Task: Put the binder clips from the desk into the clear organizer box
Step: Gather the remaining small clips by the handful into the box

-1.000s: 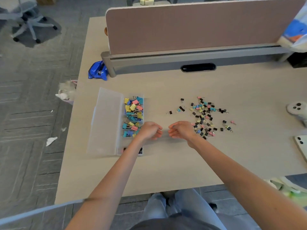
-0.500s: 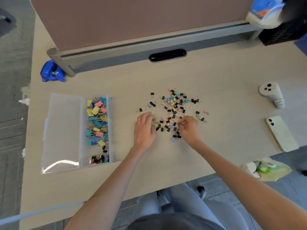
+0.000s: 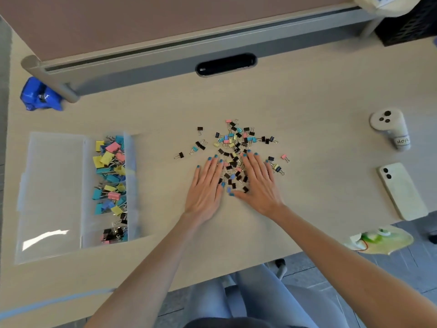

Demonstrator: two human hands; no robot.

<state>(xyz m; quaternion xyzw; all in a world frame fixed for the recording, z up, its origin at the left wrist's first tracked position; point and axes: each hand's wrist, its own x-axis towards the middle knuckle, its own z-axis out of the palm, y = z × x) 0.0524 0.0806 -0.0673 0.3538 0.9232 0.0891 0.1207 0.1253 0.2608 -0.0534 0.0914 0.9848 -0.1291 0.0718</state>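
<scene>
- Our left hand and right hand lie flat, palms down, fingers straight and slightly fanned, flanking the near part of the binder clips scattered mid-desk; nothing pinched.
- Clear organizer box sits well left, lid open, its compartments holding larger coloured clips.
- Phone lies far right.

Overhead view of a beige laminate desk. The left hand and right hand lie flat, fingers spread, flanking the near side of a scattered pile of small black, blue, pink and yellow binder clips. At left, a clear plastic organizer box, lid open, holds larger coloured clips. A pale smartphone lies at right.
</scene>
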